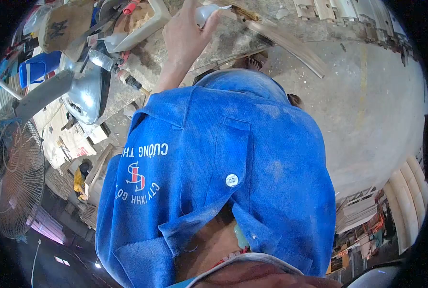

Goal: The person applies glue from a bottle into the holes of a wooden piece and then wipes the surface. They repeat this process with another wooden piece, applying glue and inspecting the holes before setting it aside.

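My left hand (pixel 187 31) reaches out at the top, its fingers wrapped round a small translucent squeeze bottle (pixel 207 13). The bottle's thin nozzle points to the right, over a long wooden board (pixel 283 41) that has a dark, rough patch near its far end. The top edge of the view cuts off part of the fingers. Below the board a bare foot (pixel 255 63) shows past my blue work shirt (pixel 281 158). My right hand does not show.
Left of my arm lie a tray (pixel 159 17) with tools, another nozzle bottle (pixel 113 42), a hose connector (pixel 127 79) and a blue container (pixel 39 67). A caged fan (pixel 17 177) stands far left; a person in yellow (pixel 79 182) is beyond. Wood pieces (pixel 343 9) line the upper right.
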{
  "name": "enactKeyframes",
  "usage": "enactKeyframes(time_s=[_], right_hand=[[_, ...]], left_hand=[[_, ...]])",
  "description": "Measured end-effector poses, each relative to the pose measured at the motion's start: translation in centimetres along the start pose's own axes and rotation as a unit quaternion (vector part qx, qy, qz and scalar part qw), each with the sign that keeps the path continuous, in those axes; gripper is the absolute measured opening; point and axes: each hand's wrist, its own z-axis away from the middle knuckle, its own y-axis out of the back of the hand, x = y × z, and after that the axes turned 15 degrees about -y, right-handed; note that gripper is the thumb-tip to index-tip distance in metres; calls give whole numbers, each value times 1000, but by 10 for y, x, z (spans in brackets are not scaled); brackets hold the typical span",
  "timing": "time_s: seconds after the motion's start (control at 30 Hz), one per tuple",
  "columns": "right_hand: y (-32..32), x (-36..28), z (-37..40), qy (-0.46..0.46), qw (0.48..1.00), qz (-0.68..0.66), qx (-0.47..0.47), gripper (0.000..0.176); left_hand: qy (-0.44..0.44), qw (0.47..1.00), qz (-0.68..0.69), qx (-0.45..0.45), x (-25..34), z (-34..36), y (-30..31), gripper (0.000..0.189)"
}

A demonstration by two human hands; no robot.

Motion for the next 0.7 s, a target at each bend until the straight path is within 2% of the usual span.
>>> enactKeyframes(time_s=[0.13,0.23,0.3,0.33,0.43,0.47,0.5,0.53,0.57,0.63,0.7], right_hand=[[5,-11,14,-16,1000,13,-10,49],[12,-23,22,-5,1000,15,4,46],[16,-31,29,11,1000,-4,17,43],[19,-35,33,22,999,-15,26,42],[35,-58,48,39,996,-67,34,39],[46,-71,48,-20,996,-83,1,33],[56,-80,53,-21,996,-84,2,33],[64,-92,65,-1,985,-172,0,34],[73,-104,76,18,966,-258,-2,35],[93,-124,84,34,949,-312,-10,37],[117,-149,103,51,930,-363,-15,40]], left_hand=[[8,1000,6,-5,-3,0,-1,43],[21,1000,-12,-5,-7,3,0,34],[48,999,15,-17,-18,8,-5,54],[48,999,15,-17,-20,10,-7,54],[34,997,68,34,-19,16,-7,55],[56,990,113,66,-22,20,-7,50],[78,979,158,98,-26,24,-7,45],[126,956,247,98,-36,30,-10,40],[125,955,250,96,-40,35,-10,40],[199,856,450,156,-42,47,-10,38],[214,850,461,136,-52,61,-11,40]])
